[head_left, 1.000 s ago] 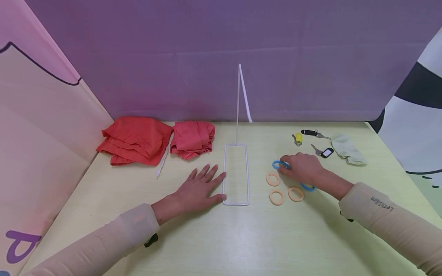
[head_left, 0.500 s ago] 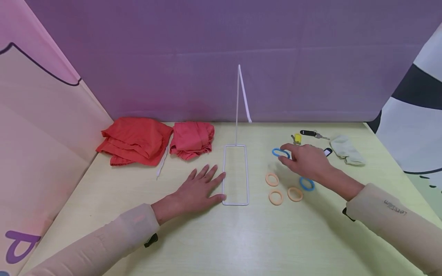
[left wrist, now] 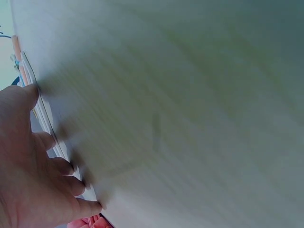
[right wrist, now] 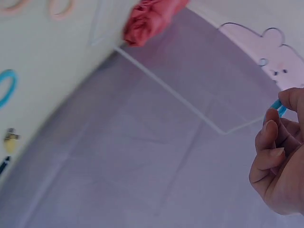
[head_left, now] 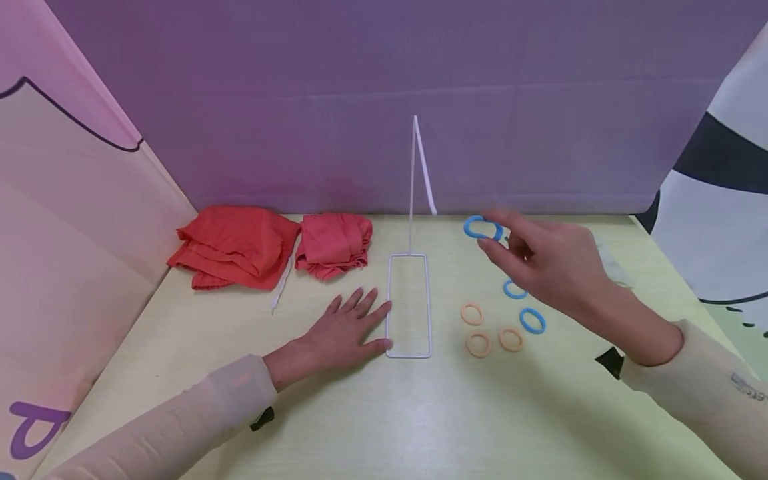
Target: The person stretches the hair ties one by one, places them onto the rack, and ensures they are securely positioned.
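Blue ring [head_left: 483, 228] (smooth oval) pinched by right hand [head_left: 552, 263], left hand [head_left: 342, 333] flat, released

We can make out small dark lettering on the right sleeve [head_left: 747, 395], but cannot read it.

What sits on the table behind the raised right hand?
Behind the right hand, only an edge of a pale cloth and part of a blue ring show; anything else there is covered.
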Demonstrator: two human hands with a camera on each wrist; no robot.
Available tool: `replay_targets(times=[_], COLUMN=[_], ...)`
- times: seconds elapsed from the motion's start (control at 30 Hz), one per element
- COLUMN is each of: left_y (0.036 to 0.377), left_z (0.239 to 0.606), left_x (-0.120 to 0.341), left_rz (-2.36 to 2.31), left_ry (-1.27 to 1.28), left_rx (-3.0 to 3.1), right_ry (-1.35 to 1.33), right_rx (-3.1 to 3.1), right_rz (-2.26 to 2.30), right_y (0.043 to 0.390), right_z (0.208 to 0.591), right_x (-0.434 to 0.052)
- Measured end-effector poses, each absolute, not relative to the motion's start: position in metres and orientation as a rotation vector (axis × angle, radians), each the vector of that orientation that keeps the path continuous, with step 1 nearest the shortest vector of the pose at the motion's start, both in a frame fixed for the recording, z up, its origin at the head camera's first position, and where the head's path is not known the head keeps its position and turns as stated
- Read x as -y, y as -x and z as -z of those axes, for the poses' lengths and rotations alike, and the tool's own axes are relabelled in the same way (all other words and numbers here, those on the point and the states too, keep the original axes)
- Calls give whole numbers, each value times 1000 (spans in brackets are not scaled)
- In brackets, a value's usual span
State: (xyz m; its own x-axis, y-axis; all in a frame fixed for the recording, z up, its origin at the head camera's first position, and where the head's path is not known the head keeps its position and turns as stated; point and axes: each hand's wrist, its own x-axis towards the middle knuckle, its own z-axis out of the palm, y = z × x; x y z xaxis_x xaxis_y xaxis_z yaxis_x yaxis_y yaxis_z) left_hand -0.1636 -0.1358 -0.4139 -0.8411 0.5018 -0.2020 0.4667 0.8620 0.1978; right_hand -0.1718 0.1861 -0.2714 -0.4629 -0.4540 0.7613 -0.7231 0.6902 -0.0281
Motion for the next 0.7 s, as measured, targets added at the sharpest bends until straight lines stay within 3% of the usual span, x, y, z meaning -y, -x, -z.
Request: replay_targets(times=[0.33,0.7], left_y=[164,164], left_z=[414,413], left_x=[136,135], left_rz=[-206,-224], left_ry=[-734,-733], left_rx=[-2788,-2787], right_ry=[-1006,-1014], right_rx=[1898,1853], right_rz=[-382,-333], right_y=[137,145], right_z=[230,225], right_x=[-155,-136])
